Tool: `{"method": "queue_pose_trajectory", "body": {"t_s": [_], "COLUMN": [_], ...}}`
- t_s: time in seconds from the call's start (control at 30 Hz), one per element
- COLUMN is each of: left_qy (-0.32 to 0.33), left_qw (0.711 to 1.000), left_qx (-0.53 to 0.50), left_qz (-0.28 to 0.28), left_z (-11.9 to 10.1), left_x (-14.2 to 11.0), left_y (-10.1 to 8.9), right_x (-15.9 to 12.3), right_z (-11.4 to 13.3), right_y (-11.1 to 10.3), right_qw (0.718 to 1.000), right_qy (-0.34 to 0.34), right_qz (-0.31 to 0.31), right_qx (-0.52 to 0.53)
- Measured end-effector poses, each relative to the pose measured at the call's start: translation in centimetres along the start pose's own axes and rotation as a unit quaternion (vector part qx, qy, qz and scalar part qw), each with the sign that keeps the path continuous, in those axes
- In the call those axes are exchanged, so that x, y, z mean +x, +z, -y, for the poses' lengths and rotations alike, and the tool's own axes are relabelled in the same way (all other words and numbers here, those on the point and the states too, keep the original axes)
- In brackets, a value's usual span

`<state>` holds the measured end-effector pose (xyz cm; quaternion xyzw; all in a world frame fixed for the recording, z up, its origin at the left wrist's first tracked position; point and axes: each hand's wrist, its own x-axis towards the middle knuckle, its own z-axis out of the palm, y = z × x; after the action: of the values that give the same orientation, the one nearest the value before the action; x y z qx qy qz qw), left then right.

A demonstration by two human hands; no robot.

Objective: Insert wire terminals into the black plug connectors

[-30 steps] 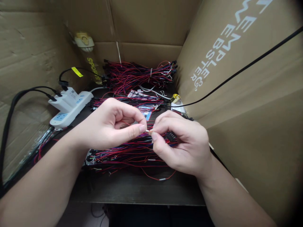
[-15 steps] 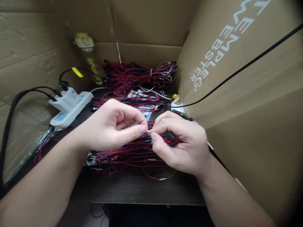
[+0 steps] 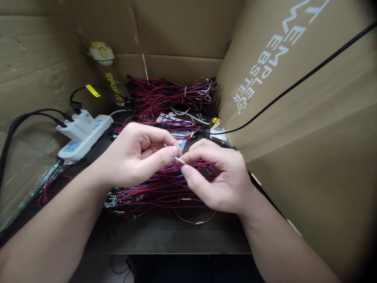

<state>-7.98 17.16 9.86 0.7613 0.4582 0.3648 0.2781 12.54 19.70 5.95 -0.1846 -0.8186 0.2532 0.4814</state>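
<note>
My left hand [image 3: 135, 155] is closed, thumb and forefinger pinching a thin red wire whose small metal terminal [image 3: 179, 160] sticks out between both hands. My right hand [image 3: 219, 177] is closed too, its thumb and forefinger pinched at the terminal's other end; what else it grips is hidden. Both hands hover above a spread bundle of red, blue and black wires [image 3: 159, 188] lying on the dark table [image 3: 167, 236].
A second tied wire bundle [image 3: 169, 94] lies at the back. A white power strip [image 3: 84, 133] with black plugs sits at the left. Cardboard walls [image 3: 294, 98] enclose the space; a black cable [image 3: 294, 84] crosses the right wall. A small yellow-capped item [image 3: 216, 124] stands by that wall.
Both hands have shifted slightly left and up in the view. The black connector seen in my right hand's fingers earlier is now hidden. The pinch on the terminal holds.
</note>
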Motion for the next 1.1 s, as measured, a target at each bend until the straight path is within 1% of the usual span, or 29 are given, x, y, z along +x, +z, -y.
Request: {"method": "queue_pose_trajectory", "body": {"t_s": [0.13, 0.27, 0.43, 0.63, 0.77, 0.87, 1.0, 1.07, 1.1], "left_qy": [0.020, 0.013, 0.010, 0.002, 0.008, 0.009, 0.007, 0.003, -0.009], "left_qw": [0.999, 0.999, 0.999, 0.997, 0.996, 0.995, 0.991, 0.990, 0.990], "left_qx": [0.033, 0.050, 0.047, 0.044, 0.042, 0.042, 0.076, 0.094, 0.097], "left_qz": [-0.025, -0.015, -0.012, -0.061, -0.072, -0.086, -0.108, -0.108, -0.106], "left_z": [0.1, 0.2, 0.1, 0.3, 0.6, 0.6, 0.8, 1.5, 1.9], "left_x": [0.1, 0.2, 0.2, 0.4, 0.5, 0.4, 0.4, 0.6, 0.7], "left_y": [0.3, 0.3, 0.2, 0.5, 0.5, 0.3, 0.1, 0.1, 0.1], "right_x": [-0.1, -0.2, -0.2, -0.2, -0.3, -0.2, -0.1, 0.0, 0.1], "right_z": [-0.3, -0.7, -0.6, -0.4, -0.6, -0.8, -1.0, -1.1, -1.1], "right_y": [0.6, 1.0, 0.7, 0.7, 0.6, 0.3, 0.0, -0.1, -0.2], "right_qw": [1.000, 0.999, 0.999, 0.998, 0.998, 0.997, 0.994, 0.995, 0.995], "right_qy": [0.016, 0.016, 0.016, 0.023, 0.021, 0.015, -0.009, 0.012, 0.039], "right_qz": [-0.009, -0.021, -0.030, -0.051, -0.056, -0.053, -0.046, -0.069, -0.085], "right_qx": [-0.024, -0.030, -0.032, -0.027, -0.035, -0.053, -0.097, -0.069, -0.025]}}
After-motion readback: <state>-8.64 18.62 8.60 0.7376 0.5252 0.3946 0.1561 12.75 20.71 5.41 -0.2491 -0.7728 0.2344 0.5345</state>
